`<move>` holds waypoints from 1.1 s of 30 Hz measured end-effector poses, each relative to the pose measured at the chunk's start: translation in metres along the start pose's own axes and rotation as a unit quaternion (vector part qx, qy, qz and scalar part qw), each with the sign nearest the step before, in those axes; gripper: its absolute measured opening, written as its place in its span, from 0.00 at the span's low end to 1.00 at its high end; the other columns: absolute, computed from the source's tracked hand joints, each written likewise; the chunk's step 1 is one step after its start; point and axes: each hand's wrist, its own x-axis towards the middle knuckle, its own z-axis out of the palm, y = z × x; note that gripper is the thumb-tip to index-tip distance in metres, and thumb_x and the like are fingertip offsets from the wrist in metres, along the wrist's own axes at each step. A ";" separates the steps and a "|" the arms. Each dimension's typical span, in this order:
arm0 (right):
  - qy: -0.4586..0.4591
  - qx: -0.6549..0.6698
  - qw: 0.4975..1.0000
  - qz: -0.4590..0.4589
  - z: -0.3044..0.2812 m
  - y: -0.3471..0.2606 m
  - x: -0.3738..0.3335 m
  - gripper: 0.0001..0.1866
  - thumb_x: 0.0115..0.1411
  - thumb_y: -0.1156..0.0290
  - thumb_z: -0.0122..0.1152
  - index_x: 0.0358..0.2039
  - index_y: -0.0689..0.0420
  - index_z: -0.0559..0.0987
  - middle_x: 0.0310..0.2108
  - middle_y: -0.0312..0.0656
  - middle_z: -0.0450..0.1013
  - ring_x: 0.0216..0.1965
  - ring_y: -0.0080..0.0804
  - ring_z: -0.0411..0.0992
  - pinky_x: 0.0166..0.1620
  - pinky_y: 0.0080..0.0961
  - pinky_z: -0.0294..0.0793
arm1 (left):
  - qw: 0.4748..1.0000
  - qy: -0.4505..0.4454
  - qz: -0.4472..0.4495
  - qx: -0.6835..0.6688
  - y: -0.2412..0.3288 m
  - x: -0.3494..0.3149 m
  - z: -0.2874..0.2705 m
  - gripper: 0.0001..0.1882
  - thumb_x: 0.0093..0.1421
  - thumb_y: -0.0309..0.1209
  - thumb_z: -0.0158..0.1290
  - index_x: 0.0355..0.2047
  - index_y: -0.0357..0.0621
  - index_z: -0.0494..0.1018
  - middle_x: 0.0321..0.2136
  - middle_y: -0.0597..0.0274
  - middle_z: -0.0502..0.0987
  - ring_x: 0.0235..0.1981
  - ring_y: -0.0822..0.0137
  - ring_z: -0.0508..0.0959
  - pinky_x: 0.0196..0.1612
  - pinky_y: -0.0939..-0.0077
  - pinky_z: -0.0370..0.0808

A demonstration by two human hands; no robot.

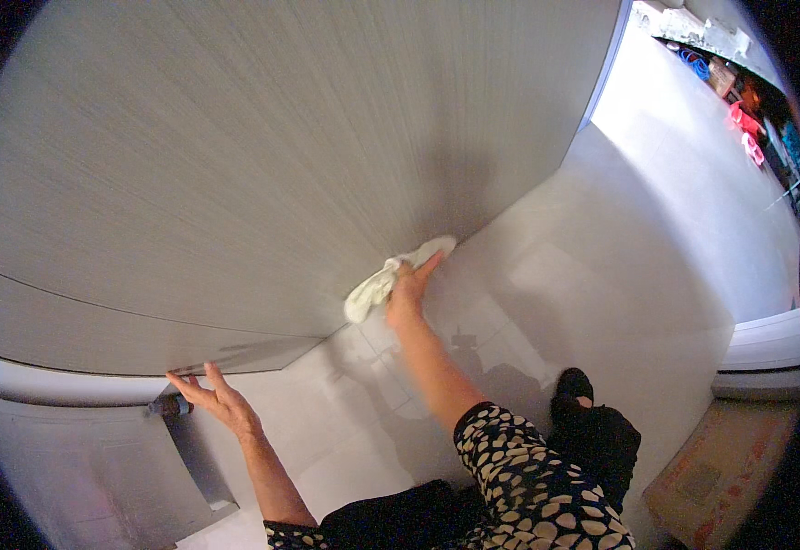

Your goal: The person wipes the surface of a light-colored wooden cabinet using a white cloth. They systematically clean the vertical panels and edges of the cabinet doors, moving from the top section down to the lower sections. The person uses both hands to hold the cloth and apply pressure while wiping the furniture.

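Observation:
My right hand [407, 289] is closed on a pale cream cloth [377, 289], pressed to the lower part of a large grey, fine-grained panel [308, 156] just above the floor. The cloth is bunched and spreads out on both sides of the hand, which is a little blurred. Lower left, my left hand [219, 401] is raised with its fingers spread, near the bottom edge of the panel. Nothing is in it; whether its fingertips touch the panel's edge I cannot tell.
A small dark bottle-like object [171, 405] is beside my left hand, near a grey, box-like surface [79, 467]. Shiny pale floor [547, 302] extends under me. A doorway at upper right shows pink and blue items [746, 124] outside. A brown mat-like piece [721, 472] lies lower right.

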 end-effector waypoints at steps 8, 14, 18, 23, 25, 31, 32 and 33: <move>-0.122 -0.262 0.889 -0.355 0.042 -0.048 -0.067 0.40 0.55 0.78 0.45 0.63 0.64 0.36 0.64 0.59 0.31 0.66 0.51 0.31 0.65 0.40 0.31 | 1.000 0.000 0.015 0.000 -0.002 -0.003 0.007 0.38 0.62 0.39 0.46 0.64 0.42 0.37 0.62 0.45 0.38 0.63 0.50 0.47 0.60 0.56 0.55; -0.199 -0.384 0.692 -0.578 0.040 -0.003 -0.081 0.30 0.53 0.79 0.51 0.58 0.53 0.59 0.58 0.62 0.49 0.61 0.69 0.39 0.58 0.65 0.41 | 0.996 -0.007 -0.017 -0.090 -0.010 -0.005 0.003 0.40 0.61 0.39 0.48 0.64 0.45 0.37 0.63 0.48 0.42 0.62 0.54 0.51 0.60 0.61 0.54; -0.088 -0.362 0.712 -0.595 0.027 -0.037 -0.026 0.27 0.54 0.79 0.49 0.56 0.58 0.59 0.59 0.60 0.51 0.62 0.61 0.45 0.61 0.54 0.43 | 0.991 -0.022 -0.054 -0.123 -0.014 -0.005 -0.009 0.38 0.61 0.40 0.47 0.64 0.51 0.38 0.63 0.47 0.43 0.59 0.51 0.57 0.58 0.56 0.57; -0.107 -0.381 0.706 -0.587 0.031 -0.046 -0.039 0.36 0.56 0.80 0.47 0.62 0.63 0.43 0.62 0.61 0.40 0.63 0.64 0.35 0.62 0.55 0.38 | 0.979 -0.063 -0.116 -0.153 -0.032 -0.034 -0.014 0.36 0.61 0.39 0.47 0.63 0.45 0.42 0.60 0.45 0.48 0.54 0.52 0.63 0.52 0.61 0.65; -0.148 -0.381 0.665 -0.625 0.030 -0.025 -0.047 0.32 0.54 0.81 0.49 0.59 0.57 0.53 0.59 0.60 0.46 0.62 0.67 0.39 0.59 0.62 0.43 | 0.973 -0.085 -0.153 -0.153 -0.031 -0.046 -0.019 0.35 0.61 0.39 0.47 0.63 0.46 0.44 0.60 0.46 0.50 0.52 0.53 0.66 0.50 0.62 0.67; -0.221 -0.375 0.554 -0.710 0.024 0.011 -0.071 0.31 0.50 0.73 0.61 0.54 0.37 0.65 0.58 0.43 0.52 0.61 0.57 0.45 0.56 0.67 0.44 | 0.974 -0.106 -0.160 -0.120 -0.040 -0.077 -0.042 0.33 0.61 0.41 0.46 0.61 0.43 0.48 0.57 0.48 0.57 0.46 0.58 0.69 0.44 0.66 0.70; -0.223 -0.372 0.534 -0.726 0.022 0.014 -0.071 0.32 0.49 0.70 0.63 0.54 0.34 0.65 0.58 0.41 0.52 0.61 0.54 0.45 0.56 0.67 0.42 | 0.973 -0.110 -0.163 -0.123 -0.042 -0.081 -0.044 0.33 0.61 0.41 0.46 0.61 0.43 0.48 0.56 0.48 0.58 0.46 0.58 0.70 0.44 0.66 0.70; -0.236 -0.375 0.510 -0.738 0.024 0.018 -0.074 0.33 0.49 0.69 0.63 0.55 0.32 0.64 0.58 0.40 0.52 0.61 0.54 0.45 0.56 0.67 0.43 | 0.972 -0.111 -0.164 -0.124 -0.045 -0.084 -0.049 0.33 0.61 0.41 0.46 0.61 0.43 0.49 0.56 0.47 0.58 0.46 0.58 0.70 0.44 0.65 0.70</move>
